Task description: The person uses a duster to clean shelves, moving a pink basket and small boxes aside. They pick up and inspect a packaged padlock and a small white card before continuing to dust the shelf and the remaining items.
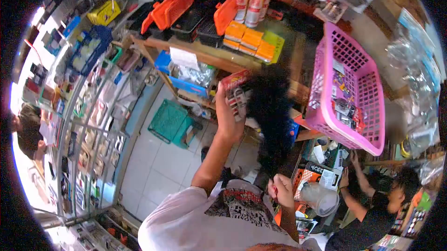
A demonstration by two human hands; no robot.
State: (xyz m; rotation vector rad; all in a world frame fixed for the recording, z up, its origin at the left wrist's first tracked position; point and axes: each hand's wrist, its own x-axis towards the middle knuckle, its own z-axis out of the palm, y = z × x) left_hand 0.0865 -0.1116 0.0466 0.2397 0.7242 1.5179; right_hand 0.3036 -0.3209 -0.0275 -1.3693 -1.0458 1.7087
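Note:
My left hand (228,118) is raised in front of my chest. Its fingers are wrapped round a small blister pack (237,98) with a red header and dark and pale items inside. Close to my body on the right, my right hand (282,190) is closed in a fist. A bit of red shows between its fingers, at the lower end of a fluffy black feather duster (274,107). The duster reaches up past the pack towards the shelf, and its handle is mostly hidden by the fist.
A pink basket (321,107) with small packs stands at the right. Orange-lidded cases (170,11), orange boxes (251,38) and spray cans (255,0) line the shelf. A green plastic stool (170,120) stands on the tiles. A co-worker (372,218) reaches forward at lower right; another person (29,127) is at far left.

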